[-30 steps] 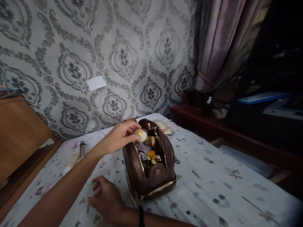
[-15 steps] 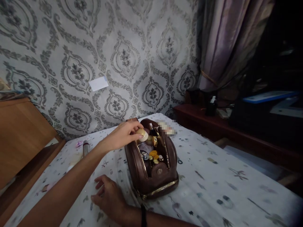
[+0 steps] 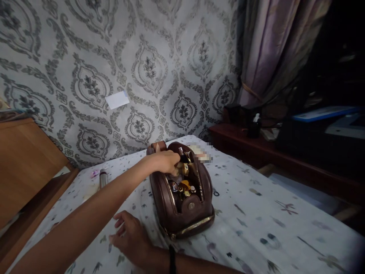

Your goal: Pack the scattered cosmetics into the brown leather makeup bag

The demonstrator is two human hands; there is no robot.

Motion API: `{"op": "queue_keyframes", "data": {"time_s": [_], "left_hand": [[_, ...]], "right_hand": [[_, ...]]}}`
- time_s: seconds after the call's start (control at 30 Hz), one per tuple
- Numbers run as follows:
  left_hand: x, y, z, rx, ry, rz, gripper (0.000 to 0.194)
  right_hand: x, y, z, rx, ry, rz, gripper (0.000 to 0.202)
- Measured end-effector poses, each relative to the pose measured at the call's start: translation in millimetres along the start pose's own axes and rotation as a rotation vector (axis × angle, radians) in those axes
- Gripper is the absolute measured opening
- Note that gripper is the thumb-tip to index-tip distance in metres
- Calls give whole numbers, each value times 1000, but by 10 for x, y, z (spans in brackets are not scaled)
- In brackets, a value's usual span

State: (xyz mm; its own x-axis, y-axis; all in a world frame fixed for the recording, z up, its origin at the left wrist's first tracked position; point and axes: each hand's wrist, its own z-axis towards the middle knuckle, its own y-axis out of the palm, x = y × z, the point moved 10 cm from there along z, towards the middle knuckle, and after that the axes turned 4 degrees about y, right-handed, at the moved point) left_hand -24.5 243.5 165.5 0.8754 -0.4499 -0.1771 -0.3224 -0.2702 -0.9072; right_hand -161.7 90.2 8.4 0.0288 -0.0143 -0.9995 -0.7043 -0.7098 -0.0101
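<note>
A brown leather bag [image 3: 159, 201] stands unzipped on the patterned white sheet, with small bottles, gold caps and a yellow-orange item [image 3: 185, 185] inside. My left hand [image 3: 167, 161] reaches over its left edge into the back part. Its fingers are bent down and closed, and their tips and whatever they hold are hidden. To the left of the bag, my right hand [image 3: 132, 236] rests low over the sheet, palm partly up, fingers loosely curled and apart, holding nothing. A black band circles that wrist.
A clear tube with a dark cap [image 3: 103, 178] lies left of my left forearm, near a small purple item [image 3: 94, 173]. Wooden furniture [image 3: 31, 163] borders the left side. A dark red shelf [image 3: 236, 140] with a small bottle [image 3: 254, 125] stands at the right.
My left hand has turned over and moved down into the bag; the round cream-coloured jar it held is now out of sight. My right hand has stayed in place.
</note>
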Motion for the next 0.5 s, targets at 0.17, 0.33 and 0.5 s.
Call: {"op": "queue_keyframes", "data": {"time_s": [0.17,0.33,0.5], "left_hand": [[19,76,104,-132,-49,44,31],[33,97,216,-132,-14,21,26],[24,199,329,-71,-12,-49,19]], "right_hand": [[38,30,24,-5,-22,14,47],[52,24,32,5,-10,14,48],[-14,-20,-4,20,-9,-35,41]]}}
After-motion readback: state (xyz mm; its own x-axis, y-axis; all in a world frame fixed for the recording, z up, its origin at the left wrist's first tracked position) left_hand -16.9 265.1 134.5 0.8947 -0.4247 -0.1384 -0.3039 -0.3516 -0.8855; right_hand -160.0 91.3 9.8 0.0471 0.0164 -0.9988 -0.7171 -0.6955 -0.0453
